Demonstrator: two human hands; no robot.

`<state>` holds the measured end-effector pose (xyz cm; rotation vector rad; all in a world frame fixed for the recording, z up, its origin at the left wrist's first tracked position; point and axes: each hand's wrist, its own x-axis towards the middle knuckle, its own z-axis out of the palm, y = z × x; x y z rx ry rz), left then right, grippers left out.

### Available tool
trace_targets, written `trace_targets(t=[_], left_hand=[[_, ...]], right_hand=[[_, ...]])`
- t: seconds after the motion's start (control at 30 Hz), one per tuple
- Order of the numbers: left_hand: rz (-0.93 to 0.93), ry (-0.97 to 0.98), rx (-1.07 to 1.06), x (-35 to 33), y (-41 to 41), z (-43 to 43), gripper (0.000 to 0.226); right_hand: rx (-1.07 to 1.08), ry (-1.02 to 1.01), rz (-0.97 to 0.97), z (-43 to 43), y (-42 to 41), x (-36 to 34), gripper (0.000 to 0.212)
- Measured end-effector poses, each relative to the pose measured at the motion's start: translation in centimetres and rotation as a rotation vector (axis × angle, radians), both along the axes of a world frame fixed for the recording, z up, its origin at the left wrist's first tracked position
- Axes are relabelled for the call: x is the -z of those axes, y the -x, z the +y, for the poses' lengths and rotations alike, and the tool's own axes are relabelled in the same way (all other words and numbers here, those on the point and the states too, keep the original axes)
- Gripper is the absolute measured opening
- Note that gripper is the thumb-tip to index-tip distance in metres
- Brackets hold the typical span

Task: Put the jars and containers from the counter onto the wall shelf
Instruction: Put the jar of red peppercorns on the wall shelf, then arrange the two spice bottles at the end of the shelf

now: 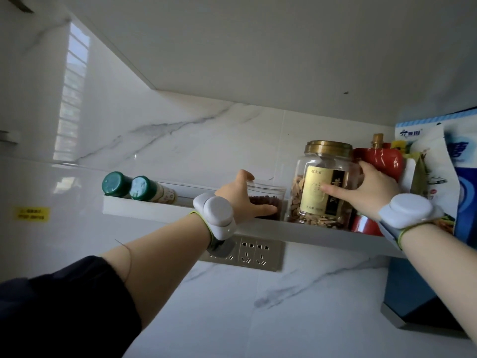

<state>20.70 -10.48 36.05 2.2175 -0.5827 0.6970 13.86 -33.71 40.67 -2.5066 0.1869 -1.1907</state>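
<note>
A white wall shelf (144, 209) runs across the marble wall. On it stands a small clear container (268, 200) with dark contents; my left hand (241, 196) is wrapped around its left side. Right of it stands a tall clear jar (313, 184) with a gold lid, a gold label and pale dried slices inside. My right hand (371, 188) grips that jar from the right, thumb across the label. Both jars rest upright on the shelf.
Two green-capped spice bottles (136, 188) lie at the shelf's left end. A red pouch (379, 157) and blue-white packages (454, 161) crowd the right end. A socket strip (255, 251) sits under the shelf. A cabinet underside hangs close above.
</note>
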Motion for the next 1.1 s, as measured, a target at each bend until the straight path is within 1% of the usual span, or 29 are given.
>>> trace_targets(t=[0.07, 0.1, 0.2, 0.27, 0.33, 0.37, 0.43, 0.47, 0.5, 0.57, 0.6, 0.67, 0.73, 0.93, 1.03, 1.1], left_hand=[[0.015, -0.032, 0.039, -0.5, -0.2, -0.1, 0.074], [0.038, -0.034, 0.075, -0.8, -0.4, -0.2, 0.072], [0.098, -0.019, 0.173, -1.2, -1.0, -0.3, 0.069], [0.116, 0.006, 0.199, -1.0, -1.1, 0.0, 0.068], [0.116, 0.016, 0.212, -0.8, -1.2, 0.5, 0.067], [0.122, 0.017, 0.23, -0.8, -1.1, 0.3, 0.067], [0.132, 0.021, 0.255, -0.6, -1.0, 0.6, 0.067], [0.129, 0.025, 0.266, -0.6, -1.0, 0.6, 0.066], [0.124, 0.028, 0.273, -0.6, -1.0, 0.6, 0.066], [0.106, 0.017, 0.277, -0.6, -0.9, 0.5, 0.067], [0.1, 0.008, 0.273, -0.6, -0.9, 0.5, 0.068], [0.1, 0.015, 0.266, -0.6, -0.9, 0.3, 0.068], [0.092, 0.033, 0.255, -0.6, -0.9, 0.3, 0.068], [0.086, 0.041, 0.24, -0.5, -0.5, 0.3, 0.069], [0.112, -0.009, 0.25, -0.6, -0.3, 0.3, 0.069], [0.107, -0.053, 0.225, -0.5, -0.2, -0.1, 0.072]], right_hand=[[0.005, 0.022, 0.05, -0.5, 0.3, -0.1, 0.102], [-0.009, 0.009, 0.042, -0.7, 0.3, -0.3, 0.103], [-0.092, -0.047, -0.128, -0.2, 0.2, -1.0, 0.104], [-0.095, -0.014, -0.185, 0.7, -0.3, -2.2, 0.103], [-0.077, 0.014, -0.163, 1.7, -1.4, -4.0, 0.103], [-0.056, 0.012, -0.12, 1.8, -1.7, -5.1, 0.105], [-0.011, -0.009, 0.036, 2.6, -2.7, -6.6, 0.108], [0.018, 0.004, 0.106, 3.0, -3.1, -7.0, 0.105], [0.038, 0.04, 0.144, 3.2, -3.3, -7.2, 0.096], [0.011, 0.089, 0.12, 3.3, -3.4, -7.2, 0.068], [-0.021, 0.093, 0.103, 3.1, -3.4, -7.0, 0.06], [-0.078, 0.086, 0.102, 2.6, -2.8, -6.9, 0.049], [-0.132, 0.063, 0.092, 2.3, -2.1, -7.1, 0.047], [-0.18, 0.058, 0.097, 1.7, -1.4, -7.5, 0.052], [-0.18, 0.084, 0.106, 1.7, -1.7, -7.7, 0.06], [-0.142, 0.132, 0.141, 1.6, -1.7, -7.7, 0.061]])
